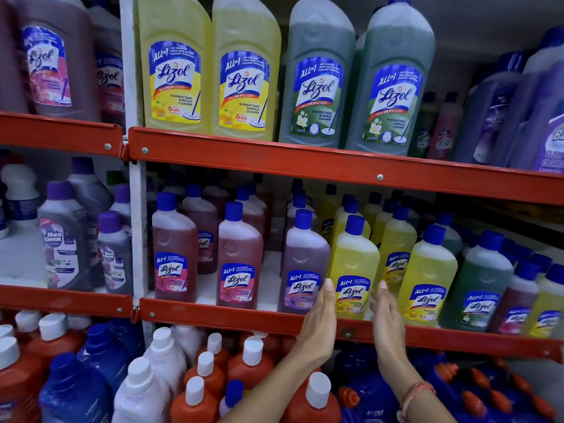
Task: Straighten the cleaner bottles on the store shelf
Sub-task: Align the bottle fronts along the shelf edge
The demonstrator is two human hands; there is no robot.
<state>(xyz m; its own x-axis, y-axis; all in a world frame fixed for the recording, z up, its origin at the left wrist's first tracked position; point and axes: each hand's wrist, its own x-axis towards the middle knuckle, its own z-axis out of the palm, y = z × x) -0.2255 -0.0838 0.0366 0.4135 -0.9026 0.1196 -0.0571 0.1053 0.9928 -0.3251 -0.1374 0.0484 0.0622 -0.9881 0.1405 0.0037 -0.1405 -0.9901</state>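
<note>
Standing close before tall store racking (pixel 335 161) crowded with cleaner on every level, you are working along its red-edged middle shelf (pixel 213 315), where the front-row bottles are mostly facing forward, so little seems left. You are bracketing the yellow bottle (pixel 354 270) at that shelf's front lip, left hand (pixel 320 312) and right hand (pixel 386 312) flat and open on either side, gripping nothing yet, its label turned slightly off square.
</note>
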